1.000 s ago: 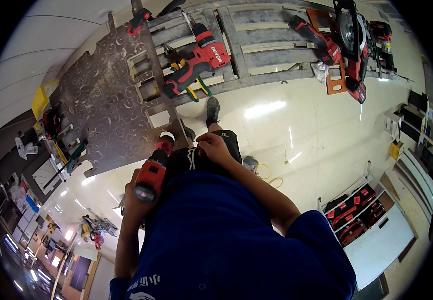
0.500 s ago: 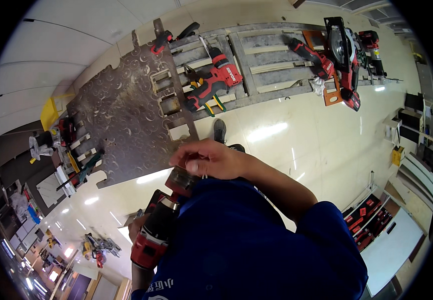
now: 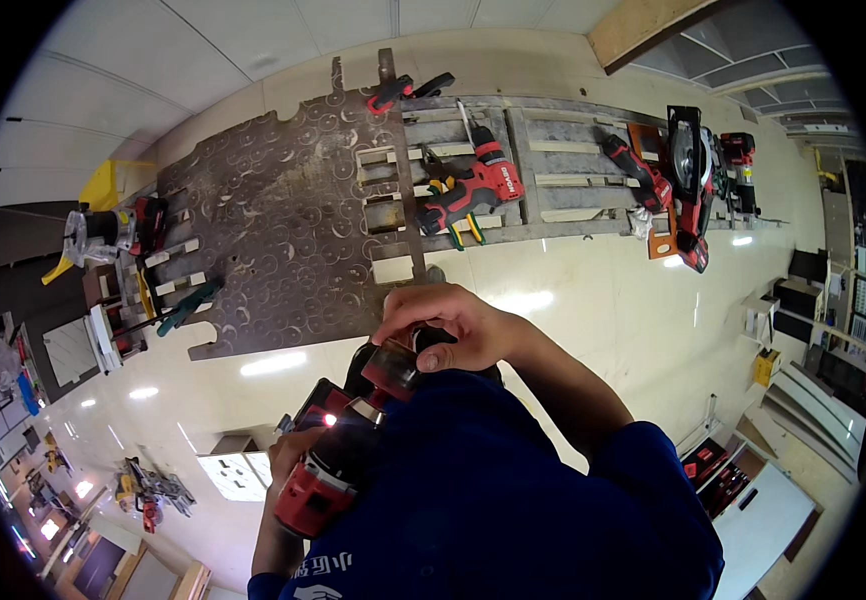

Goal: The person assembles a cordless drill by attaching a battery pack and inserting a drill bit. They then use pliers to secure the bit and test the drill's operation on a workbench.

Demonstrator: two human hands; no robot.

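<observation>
Close to my blue shirt I hold a red and black cordless power tool (image 3: 321, 492), lying aslant. My left hand (image 3: 291, 455) is closed round its near side, the fingers mostly hidden behind the body. My right hand (image 3: 458, 325) curves over the far end, thumb and fingers gripping the reddish block (image 3: 393, 370) there; what lies beneath the fingers is hidden. A small bright spot shines midway along the tool. Ahead of my hands stands a worktable with a brown, ring-marked board (image 3: 273, 240) on its left part.
On the slatted tabletop (image 3: 568, 165) lie a red drill (image 3: 483, 190), pliers (image 3: 471, 230), another red tool (image 3: 638, 170) and a circular saw (image 3: 691, 180). A clear-based router (image 3: 103, 232) stands at the far left. An open toolbox (image 3: 718, 475) sits low on the right.
My right hand has come down from just above the tool and closed on its far end. The left hand keeps its hold. The whole view has shifted, with the table now farther right.
</observation>
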